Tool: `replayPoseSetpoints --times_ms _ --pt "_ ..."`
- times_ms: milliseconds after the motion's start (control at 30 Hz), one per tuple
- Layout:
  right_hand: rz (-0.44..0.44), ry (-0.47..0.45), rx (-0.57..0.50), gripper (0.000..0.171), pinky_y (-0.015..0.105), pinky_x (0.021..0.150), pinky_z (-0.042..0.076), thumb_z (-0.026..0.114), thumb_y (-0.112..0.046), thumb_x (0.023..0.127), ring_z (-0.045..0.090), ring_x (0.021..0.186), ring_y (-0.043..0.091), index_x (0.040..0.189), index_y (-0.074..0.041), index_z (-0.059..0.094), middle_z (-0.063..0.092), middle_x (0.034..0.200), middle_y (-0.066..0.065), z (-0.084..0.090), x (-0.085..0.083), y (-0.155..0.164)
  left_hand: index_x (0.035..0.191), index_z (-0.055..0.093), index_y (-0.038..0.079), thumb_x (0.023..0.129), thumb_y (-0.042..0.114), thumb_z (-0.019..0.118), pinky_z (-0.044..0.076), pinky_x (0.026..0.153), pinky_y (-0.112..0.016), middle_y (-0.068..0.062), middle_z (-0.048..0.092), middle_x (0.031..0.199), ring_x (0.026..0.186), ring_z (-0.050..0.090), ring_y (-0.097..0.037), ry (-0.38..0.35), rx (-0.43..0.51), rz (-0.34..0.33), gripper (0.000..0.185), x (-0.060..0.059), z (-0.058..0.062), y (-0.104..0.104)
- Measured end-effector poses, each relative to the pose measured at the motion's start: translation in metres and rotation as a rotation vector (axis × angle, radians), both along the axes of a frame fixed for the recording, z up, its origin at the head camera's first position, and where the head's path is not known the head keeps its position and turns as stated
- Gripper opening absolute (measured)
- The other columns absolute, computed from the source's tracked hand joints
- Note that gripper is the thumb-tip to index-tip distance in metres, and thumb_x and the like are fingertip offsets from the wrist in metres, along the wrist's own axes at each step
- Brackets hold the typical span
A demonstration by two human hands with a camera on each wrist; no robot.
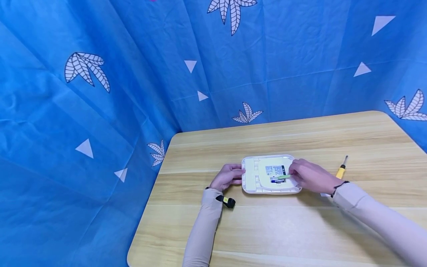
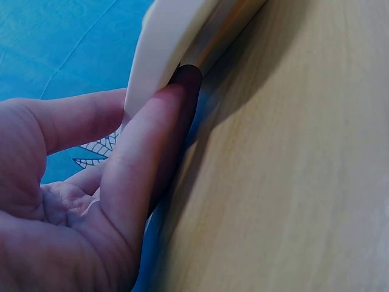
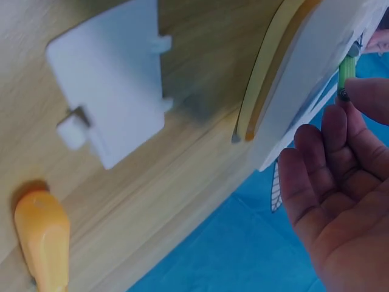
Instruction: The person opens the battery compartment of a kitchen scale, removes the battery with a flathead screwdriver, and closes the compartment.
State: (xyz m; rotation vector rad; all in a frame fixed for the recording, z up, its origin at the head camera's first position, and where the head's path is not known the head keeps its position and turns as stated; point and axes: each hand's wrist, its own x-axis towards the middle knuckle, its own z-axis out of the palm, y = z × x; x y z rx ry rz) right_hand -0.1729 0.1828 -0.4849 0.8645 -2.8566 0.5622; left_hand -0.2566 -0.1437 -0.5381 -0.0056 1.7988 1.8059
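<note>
A white, rounded-square device [image 1: 263, 185] lies flat on the wooden table [image 1: 267, 230], with a printed label [image 1: 275, 172] facing up. My left hand [image 1: 228, 177] holds its left edge. In the left wrist view the thumb and forefinger [image 2: 152, 146] pinch the rim of the device [image 2: 170, 42]. My right hand [image 1: 310, 177] is at the right side of the device and pinches a thin green piece [image 1: 282, 177] lying over the label. In the right wrist view the fingertips [image 3: 355, 100] touch the end of that green piece [image 3: 346, 72] on the device [image 3: 310, 67].
A yellow-handled screwdriver [image 1: 341, 170] lies right of my right hand, its handle [image 3: 42, 243] near the wrist. A loose white cover plate [image 3: 109, 103] lies on the table under the right wrist. Blue patterned cloth [image 1: 100, 111] hangs behind and to the left.
</note>
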Motion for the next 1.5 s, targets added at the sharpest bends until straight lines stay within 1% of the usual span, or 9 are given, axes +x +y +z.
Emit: replayPoseSetpoints --times_ms 100,300,500,700,933,1033,1200,1367,1500 --pt "0.002 0.001 0.002 0.012 0.031 0.07 0.057 0.072 0.0 0.087 0.059 0.085 0.013 0.097 -0.007 0.073 0.067 0.092 0.0 0.002 0.0 0.004 0.14 0.053 -0.011 0.099 0.003 0.065 0.067 0.081 -0.027 -0.027 0.07 0.125 0.088 0.075 -0.016 0.0 -0.002 0.001 0.045 0.0 0.0 -0.001" --pt "-0.004 0.003 0.006 0.011 0.033 0.07 0.057 0.075 0.0 0.087 0.061 0.085 0.014 0.092 -0.009 0.071 0.067 0.09 -0.001 0.007 -0.002 0.014 0.14 0.052 -0.012 0.1 0.003 0.064 0.067 0.081 -0.027 -0.028 0.07 0.126 0.087 0.075 -0.015 0.003 -0.004 -0.004 0.045 0.0 0.001 -0.001" --pt "-0.051 -0.021 0.024 0.01 0.033 0.07 0.058 0.073 -0.002 0.089 0.061 0.086 0.014 0.096 -0.008 0.071 0.068 0.091 0.0 0.015 -0.005 0.027 0.14 0.054 -0.011 0.1 0.004 0.065 0.067 0.079 -0.025 -0.026 0.071 0.124 0.085 0.075 -0.014 0.001 -0.003 -0.004 0.044 0.0 0.002 0.0" --pt "-0.095 -0.041 0.03 0.009 0.033 0.069 0.056 0.07 -0.001 0.09 0.058 0.083 0.014 0.094 -0.008 0.069 0.066 0.09 -0.001 0.021 -0.008 0.042 0.14 0.053 -0.011 0.099 0.005 0.065 0.067 0.078 -0.025 -0.026 0.071 0.124 0.087 0.075 -0.015 -0.002 -0.007 -0.001 0.046 -0.001 0.002 0.0" --pt "-0.156 -0.072 0.046 0.006 0.036 0.071 0.058 0.068 -0.003 0.091 0.059 0.082 0.016 0.095 -0.007 0.069 0.067 0.09 0.002 0.026 -0.016 0.059 0.142 0.051 -0.011 0.099 0.006 0.066 0.067 0.077 -0.024 -0.025 0.071 0.125 0.089 0.075 -0.015 -0.004 -0.014 -0.003 0.048 -0.001 0.002 0.0" --pt "-0.165 -0.076 0.054 0.006 0.035 0.07 0.056 0.067 -0.002 0.091 0.058 0.082 0.016 0.094 -0.007 0.068 0.066 0.089 0.001 0.027 -0.019 0.065 0.142 0.051 -0.011 0.099 0.006 0.066 0.067 0.078 -0.025 -0.026 0.07 0.126 0.09 0.075 -0.016 -0.001 -0.012 -0.007 0.048 -0.001 0.003 0.0" --pt "-0.164 -0.058 0.062 0.006 0.036 0.069 0.056 0.067 -0.001 0.089 0.058 0.081 0.016 0.092 -0.006 0.069 0.067 0.088 0.002 0.028 -0.025 0.073 0.142 0.051 -0.011 0.1 0.007 0.066 0.067 0.079 -0.026 -0.026 0.069 0.127 0.091 0.075 -0.016 0.0 -0.017 -0.007 0.049 -0.001 0.003 -0.001" --pt "-0.175 -0.06 0.067 0.003 0.037 0.069 0.056 0.067 -0.002 0.09 0.058 0.08 0.016 0.092 -0.004 0.068 0.066 0.087 0.003 0.025 -0.03 0.081 0.142 0.052 -0.011 0.1 0.006 0.065 0.067 0.079 -0.026 -0.024 0.071 0.124 0.089 0.075 -0.016 0.002 -0.016 0.003 0.047 -0.001 0.0 -0.001" --pt "-0.193 -0.065 0.073 0.004 0.037 0.069 0.055 0.065 -0.003 0.09 0.058 0.08 0.017 0.092 -0.003 0.068 0.066 0.088 0.004 0.022 -0.033 0.086 0.142 0.051 -0.011 0.1 0.006 0.065 0.067 0.08 -0.027 -0.025 0.07 0.125 0.09 0.075 -0.016 0.0 -0.018 0.003 0.047 -0.001 -0.001 -0.001"
